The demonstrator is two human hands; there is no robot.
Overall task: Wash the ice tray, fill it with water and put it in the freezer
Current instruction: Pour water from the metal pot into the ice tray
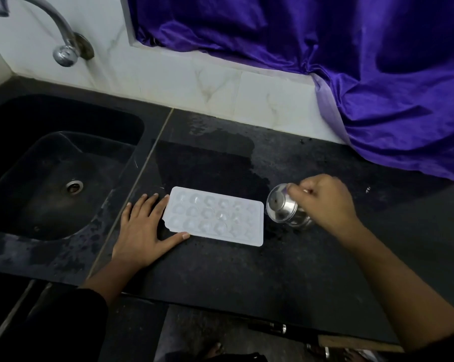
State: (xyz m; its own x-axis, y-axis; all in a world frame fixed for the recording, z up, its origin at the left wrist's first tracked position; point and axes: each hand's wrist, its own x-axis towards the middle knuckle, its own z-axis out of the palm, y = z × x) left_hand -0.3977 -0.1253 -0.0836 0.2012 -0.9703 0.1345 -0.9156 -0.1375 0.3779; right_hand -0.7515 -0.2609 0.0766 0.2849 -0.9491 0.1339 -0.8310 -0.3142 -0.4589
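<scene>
A white plastic ice tray [215, 216] with several round cells lies flat on the black counter [220, 278], to the right of the sink. My left hand [142, 228] rests flat on the counter, fingers spread, with fingertips and thumb touching the tray's left end. My right hand [322, 202] grips a small steel cup [283, 209], tipped on its side with its mouth facing the tray's right end. Whether the cells hold water is hard to tell.
A black sink [45, 173] with a metal drain lies at the left, under a chrome tap [61, 48] fixed to the white tiled wall. Purple cloth [364, 74] hangs over the back right of the counter. A wet patch darkens the counter behind the tray.
</scene>
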